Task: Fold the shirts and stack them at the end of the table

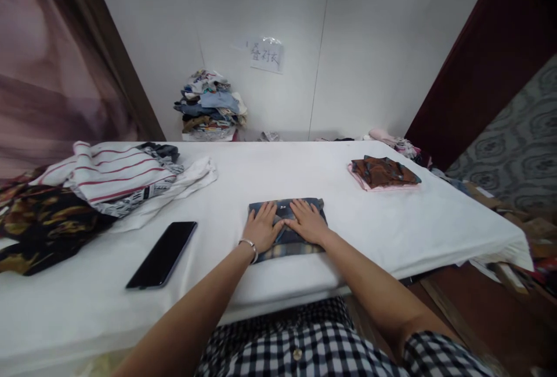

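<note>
A folded dark blue plaid shirt [289,236] lies as a flat rectangle near the front edge of the table. My left hand [262,227] rests flat on its left half, fingers spread, with a silver bracelet at the wrist. On the right half lies my right hand [308,222], also flat with its fingers apart. The thumbs nearly meet over the middle of the shirt. Between the hands a small light label shows near the collar. Both palms cover part of the cloth.
A black phone [163,254] lies left of the shirt. Beyond it is a loose heap of clothes with a red-striped white shirt [117,171]. Folded brown and pink garments [385,172] sit to the right on the white-covered table [278,165]. A clothes pile [213,104] stands behind the table.
</note>
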### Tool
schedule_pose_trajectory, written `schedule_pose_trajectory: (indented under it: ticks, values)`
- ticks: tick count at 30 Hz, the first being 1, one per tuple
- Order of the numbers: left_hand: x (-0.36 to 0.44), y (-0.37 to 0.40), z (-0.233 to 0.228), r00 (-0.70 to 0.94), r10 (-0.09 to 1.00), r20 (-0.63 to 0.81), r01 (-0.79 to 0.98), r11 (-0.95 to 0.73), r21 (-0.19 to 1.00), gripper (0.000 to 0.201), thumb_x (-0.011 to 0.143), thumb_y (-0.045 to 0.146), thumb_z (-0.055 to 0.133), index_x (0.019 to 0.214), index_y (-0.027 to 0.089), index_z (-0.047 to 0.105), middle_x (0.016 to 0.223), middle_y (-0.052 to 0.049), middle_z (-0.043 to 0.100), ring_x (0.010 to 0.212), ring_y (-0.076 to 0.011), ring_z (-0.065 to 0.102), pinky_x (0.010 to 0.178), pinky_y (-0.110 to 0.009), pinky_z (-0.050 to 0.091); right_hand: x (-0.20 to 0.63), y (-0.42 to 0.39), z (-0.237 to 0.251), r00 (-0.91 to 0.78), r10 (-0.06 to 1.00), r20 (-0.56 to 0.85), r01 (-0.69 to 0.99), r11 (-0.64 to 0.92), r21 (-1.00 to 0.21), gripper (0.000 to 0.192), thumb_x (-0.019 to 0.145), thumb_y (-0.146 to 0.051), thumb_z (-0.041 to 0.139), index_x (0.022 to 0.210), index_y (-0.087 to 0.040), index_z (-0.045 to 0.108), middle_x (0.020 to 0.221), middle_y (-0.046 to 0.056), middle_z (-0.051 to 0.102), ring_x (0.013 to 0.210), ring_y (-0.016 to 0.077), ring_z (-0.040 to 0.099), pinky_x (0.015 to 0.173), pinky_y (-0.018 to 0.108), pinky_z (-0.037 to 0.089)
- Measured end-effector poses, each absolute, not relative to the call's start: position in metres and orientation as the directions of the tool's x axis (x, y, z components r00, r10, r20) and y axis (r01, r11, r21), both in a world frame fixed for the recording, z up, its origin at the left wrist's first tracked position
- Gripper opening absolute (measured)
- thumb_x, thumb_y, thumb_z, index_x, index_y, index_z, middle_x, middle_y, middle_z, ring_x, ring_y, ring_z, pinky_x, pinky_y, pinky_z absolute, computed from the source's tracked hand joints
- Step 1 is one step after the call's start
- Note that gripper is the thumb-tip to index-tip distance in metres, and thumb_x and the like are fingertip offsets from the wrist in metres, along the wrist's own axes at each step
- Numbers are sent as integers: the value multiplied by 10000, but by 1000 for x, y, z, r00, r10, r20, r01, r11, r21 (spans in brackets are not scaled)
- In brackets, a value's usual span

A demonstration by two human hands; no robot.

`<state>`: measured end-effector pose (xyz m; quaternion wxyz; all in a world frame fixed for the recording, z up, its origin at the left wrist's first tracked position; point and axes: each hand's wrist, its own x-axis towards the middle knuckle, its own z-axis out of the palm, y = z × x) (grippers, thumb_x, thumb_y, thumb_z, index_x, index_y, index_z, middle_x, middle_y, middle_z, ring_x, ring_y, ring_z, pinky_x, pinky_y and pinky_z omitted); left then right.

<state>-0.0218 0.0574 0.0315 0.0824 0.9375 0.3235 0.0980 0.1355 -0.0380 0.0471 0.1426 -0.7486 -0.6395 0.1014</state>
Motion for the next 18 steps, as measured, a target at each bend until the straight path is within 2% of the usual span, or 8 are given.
schedule_pose_trajectory:
  ticks: [4, 7, 10, 13, 15, 16, 18]
  values:
    - [-21, 62, 30, 768, 627, 130, 583, -769, 264, 590, 916, 503, 288, 1404, 183, 376, 1508, -92, 312, 1412, -255, 212, 1120, -536, 197, 139, -36, 42, 169, 985, 44, 907, -137, -399, 749, 875, -678, 248, 1460, -212, 287, 1544, 72, 198, 1428, 260, 135, 1130, 514, 94]
    - [-25, 59, 44, 746, 654, 126, 575, -727, 376, 573, 920, 489, 305, 1409, 195, 356, 1510, -90, 309, 1408, -234, 226, 1125, -517, 194, 145, -36, 45, 173, 983, 65, 832, -111, -544, 682, 874, -628, 352, 1426, -228, 365, 1524, 70, 264, 1416, 265, 184, 1132, 522, 93]
    - [-41, 46, 54, 747, 631, 212, 503, -744, 440, 563, 915, 491, 332, 1405, 216, 352, 1508, -89, 318, 1401, -222, 246, 1125, -503, 204, 155, -49, 48, 295, 936, 190, 639, -45, -768, 566, 868, -535, 441, 1339, -225, 494, 1444, 78, 424, 1346, 242, 353, 1121, 458, 218]
    - [-62, 27, 52, 835, 472, 282, 377, -865, 332, 625, 843, 523, 484, 1386, 230, 386, 1500, -101, 332, 1385, -260, 280, 1113, -522, 218, 155, -81, 49, 538, 792, 289, 422, 44, -906, 420, 827, -483, 530, 1114, -202, 654, 1186, 92, 646, 1132, 236, 563, 1006, 407, 395]
    - [-72, 20, 48, 886, 383, 262, 324, -915, 241, 661, 792, 481, 575, 1376, 224, 406, 1489, -115, 350, 1357, -285, 330, 1085, -526, 272, 144, -106, 47, 602, 775, 195, 236, 61, -970, 349, 795, -473, 585, 969, -187, 685, 928, 75, 713, 884, 212, 651, 839, 372, 493]
    - [-74, 19, 47, 900, 362, 243, 316, -925, 210, 641, 787, 436, 589, 1367, 221, 421, 1477, -116, 372, 1341, -288, 357, 1063, -519, 312, 136, -119, 45, 581, 808, 101, 114, 42, -993, 340, 782, -474, 608, 934, -180, 682, 830, 61, 710, 757, 189, 657, 735, 343, 515]
    - [-72, 24, 49, 914, 343, 215, 309, -934, 179, 540, 811, 326, 557, 1332, 213, 466, 1426, -102, 451, 1300, -272, 422, 1010, -480, 395, 116, -138, 41, 438, 891, -118, -138, -63, -988, 367, 762, -481, 642, 947, -164, 661, 753, 47, 694, 594, 154, 636, 568, 288, 497]
